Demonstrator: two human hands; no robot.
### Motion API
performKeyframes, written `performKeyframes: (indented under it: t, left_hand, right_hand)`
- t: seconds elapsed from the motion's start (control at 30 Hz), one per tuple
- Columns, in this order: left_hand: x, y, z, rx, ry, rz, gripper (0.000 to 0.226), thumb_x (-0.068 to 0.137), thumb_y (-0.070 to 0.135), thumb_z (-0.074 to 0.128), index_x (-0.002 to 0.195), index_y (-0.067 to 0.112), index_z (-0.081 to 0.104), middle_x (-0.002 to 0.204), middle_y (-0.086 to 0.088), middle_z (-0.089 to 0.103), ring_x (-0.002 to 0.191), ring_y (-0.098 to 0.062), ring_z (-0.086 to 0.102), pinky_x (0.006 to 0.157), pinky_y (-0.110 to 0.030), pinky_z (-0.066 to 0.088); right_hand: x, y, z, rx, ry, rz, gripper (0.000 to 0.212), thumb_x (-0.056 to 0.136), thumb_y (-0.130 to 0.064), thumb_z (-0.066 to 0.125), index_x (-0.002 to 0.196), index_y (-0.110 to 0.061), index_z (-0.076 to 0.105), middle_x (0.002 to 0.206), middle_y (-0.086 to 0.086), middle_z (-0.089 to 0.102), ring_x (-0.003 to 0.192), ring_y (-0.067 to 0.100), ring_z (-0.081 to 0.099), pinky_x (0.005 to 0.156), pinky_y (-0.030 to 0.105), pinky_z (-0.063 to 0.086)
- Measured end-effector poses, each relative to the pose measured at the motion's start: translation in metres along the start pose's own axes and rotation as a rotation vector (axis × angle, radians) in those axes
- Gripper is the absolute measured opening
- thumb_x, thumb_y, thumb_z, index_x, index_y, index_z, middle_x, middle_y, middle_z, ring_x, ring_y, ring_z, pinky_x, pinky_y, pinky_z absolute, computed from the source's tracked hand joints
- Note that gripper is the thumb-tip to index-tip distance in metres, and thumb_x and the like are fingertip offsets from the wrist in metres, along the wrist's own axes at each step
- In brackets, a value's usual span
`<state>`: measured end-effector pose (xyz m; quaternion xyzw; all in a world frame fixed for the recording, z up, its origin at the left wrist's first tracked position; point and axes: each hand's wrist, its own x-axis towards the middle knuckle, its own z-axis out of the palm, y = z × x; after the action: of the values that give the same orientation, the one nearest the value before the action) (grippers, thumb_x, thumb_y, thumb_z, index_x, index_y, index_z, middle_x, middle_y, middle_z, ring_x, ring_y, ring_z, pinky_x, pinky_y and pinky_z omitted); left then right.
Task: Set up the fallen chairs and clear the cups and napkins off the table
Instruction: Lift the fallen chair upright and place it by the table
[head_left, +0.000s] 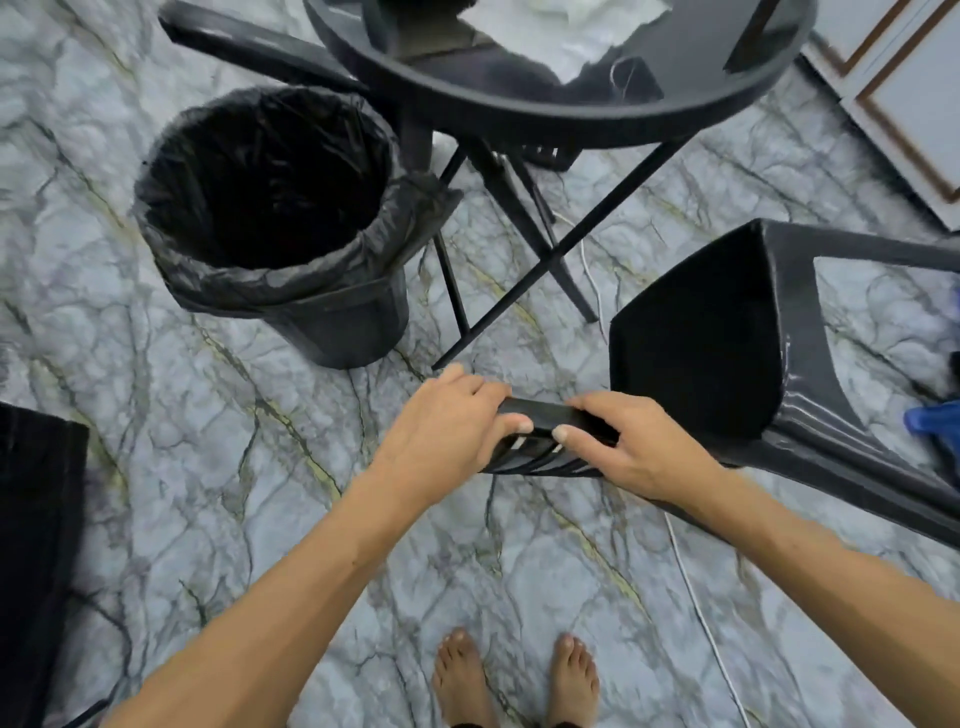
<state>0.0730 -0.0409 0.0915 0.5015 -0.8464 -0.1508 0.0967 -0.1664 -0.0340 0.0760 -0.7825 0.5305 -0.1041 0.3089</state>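
Two of my hands, two chairs, one counter, one bin and one white napkin heap are in view.

My left hand (457, 421) and right hand (623, 441) sit side by side at centre, forearms reaching in from 7 and 5 o'clock. Both are clamped over the top rail of a black plastic chair (727, 358): fingers curled over the far edge, thumbs pressed on the near face, thumb tips almost meeting. The slatted backrest shows just beneath my thumbs.

This chair lies at 3 o'clock, tipped, its glossy dark seat facing me, with one leg running off toward 3 o'clock and another toward 4 o'clock. Whether any part of it touches the floor (234, 493) I cannot tell.

The second chair (249, 41) is at 11 o'clock, lying behind the round black counter (675, 109), only a dark bar of it visible.

The counter stands at 12 o'clock on crossed thin legs; the crumpled white napkins (571, 26) rest on its top.

The bin (291, 223), lined with a black bag, stands at 10 o'clock, just beside the counter's legs.

My bare feet (514, 680) are at 6 o'clock on the marbled floor.
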Motion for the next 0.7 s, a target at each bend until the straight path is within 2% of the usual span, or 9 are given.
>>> performKeyframes:
  t: [0.1, 0.23, 0.33, 0.43, 0.57, 0.63, 0.7]
  left_hand:
    - [0.037, 0.03, -0.039, 0.032, -0.019, 0.084, 0.06, 0.096, 0.053, 0.028, 0.105, 0.008, 0.067, 0.091, -0.009, 0.071, 0.085, -0.032, 0.056, 0.077, -0.04, 0.046]
    - [0.06, 0.054, -0.071, -0.157, -0.088, 0.103, 0.041, 0.099, 0.051, 0.045, 0.109, 0.016, 0.065, 0.094, -0.003, 0.069, 0.09, -0.025, 0.059, 0.078, -0.039, 0.049]
    - [0.057, 0.069, -0.092, -0.251, -0.033, 0.121, 0.044, 0.1, 0.052, 0.043, 0.114, 0.017, 0.064, 0.097, 0.002, 0.068, 0.089, -0.017, 0.061, 0.075, -0.031, 0.048]
    - [0.047, 0.085, -0.103, -0.283, 0.023, 0.156, 0.045, 0.1, 0.051, 0.041, 0.121, 0.017, 0.063, 0.102, 0.003, 0.071, 0.092, -0.014, 0.063, 0.078, -0.032, 0.05]
    - [0.048, 0.113, -0.11, -0.415, -0.057, 0.183, 0.045, 0.098, 0.057, 0.042, 0.128, 0.029, 0.06, 0.089, 0.016, 0.068, 0.079, -0.002, 0.062, 0.069, -0.025, 0.05]
    - [0.054, 0.134, -0.115, -0.45, -0.057, 0.224, 0.049, 0.096, 0.062, 0.042, 0.129, 0.03, 0.061, 0.081, 0.013, 0.069, 0.071, -0.004, 0.063, 0.064, -0.028, 0.051]
    - [0.063, 0.162, -0.121, -0.479, -0.046, 0.273, 0.038, 0.098, 0.055, 0.048, 0.122, 0.03, 0.065, 0.068, 0.009, 0.064, 0.061, -0.01, 0.058, 0.058, -0.031, 0.048]
  right_hand:
    - [0.01, -0.021, -0.043, 0.002, 0.021, -0.033, 0.038, 0.094, -0.057, 0.047, 0.089, -0.021, 0.059, 0.071, -0.007, 0.054, 0.064, 0.01, 0.051, 0.059, 0.033, 0.044]
    - [-0.011, -0.016, -0.086, -0.02, 0.022, 0.02, 0.051, 0.091, -0.064, 0.037, 0.104, -0.021, 0.06, 0.085, -0.004, 0.061, 0.076, 0.014, 0.057, 0.07, 0.04, 0.049]
    - [-0.037, -0.008, -0.114, 0.01, 0.052, 0.065, 0.052, 0.09, -0.064, 0.036, 0.114, -0.024, 0.058, 0.096, -0.007, 0.061, 0.084, 0.009, 0.058, 0.075, 0.037, 0.05]
    - [-0.065, -0.001, -0.14, 0.049, 0.131, 0.106, 0.052, 0.09, -0.066, 0.037, 0.115, -0.025, 0.056, 0.096, -0.013, 0.059, 0.086, 0.003, 0.057, 0.071, 0.028, 0.046]
    - [-0.106, 0.006, -0.171, 0.067, 0.273, 0.193, 0.036, 0.093, -0.049, 0.045, 0.117, -0.025, 0.056, 0.094, -0.019, 0.058, 0.086, -0.004, 0.056, 0.068, 0.02, 0.038]
    - [-0.125, 0.007, -0.189, 0.048, 0.316, 0.217, 0.037, 0.091, -0.049, 0.046, 0.113, -0.022, 0.059, 0.091, -0.017, 0.06, 0.083, -0.002, 0.057, 0.067, 0.021, 0.041]
    - [-0.142, 0.006, -0.207, 0.028, 0.347, 0.234, 0.042, 0.09, -0.056, 0.045, 0.109, -0.022, 0.06, 0.09, -0.015, 0.062, 0.083, 0.003, 0.058, 0.069, 0.028, 0.045]
